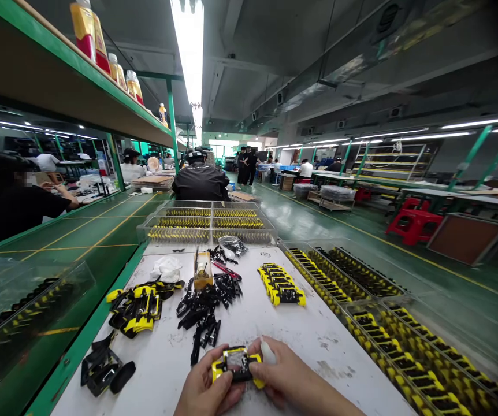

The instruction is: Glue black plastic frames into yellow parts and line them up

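A yellow and black part (237,367) with a pale middle is held between both hands above the front of the white table (283,346). My left hand (205,384) grips its left end, thumb on top. On its right end are the thumb and fingers of my right hand (281,370), with a small white object (268,352) at the index finger. Black pieces (205,303) lie in a heap beyond the hands. To the left is a pile of yellow and black parts (142,309), and a row of joined ones (281,284) lies at the right.
Clear trays of parts stand at the back (212,222), right (387,323) and left (23,312). A small yellow box (203,271), red tweezers (227,270), a white cloth (166,269) and black straps (106,370) are on the table. A person (200,179) sits ahead.
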